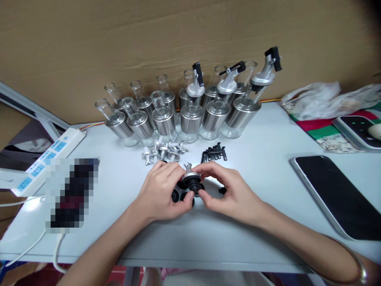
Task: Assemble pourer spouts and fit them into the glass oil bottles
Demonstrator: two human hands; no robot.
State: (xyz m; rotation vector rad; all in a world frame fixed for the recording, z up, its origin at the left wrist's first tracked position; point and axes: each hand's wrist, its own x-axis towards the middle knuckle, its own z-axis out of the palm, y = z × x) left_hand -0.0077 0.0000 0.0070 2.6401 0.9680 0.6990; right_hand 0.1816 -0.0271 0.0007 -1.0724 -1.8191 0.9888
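Between my two hands, over the near middle of the table, is a bottle pourer [192, 177] with a silver metal top and a black ribbed stopper. Its metal end points away from me. My left hand [163, 188] pinches it from the left, thumb at the stopper's lower end. The fingers and thumb of my right hand [230, 188] close on it from the right. Black rubber stoppers [175, 195] lie under and beside my left hand, partly hidden. Beyond my hands are a pile of silver pourer spouts [163, 151] and a group of small black levers [214, 153].
Two rows of glass bottles [192, 119] with metal sleeves stand at the back; three front ones carry pourers. A power strip [50, 159] and a blurred-out dark device [73, 194] lie left. At right are a large black-screened device [336, 194] and a plastic bag [318, 99].
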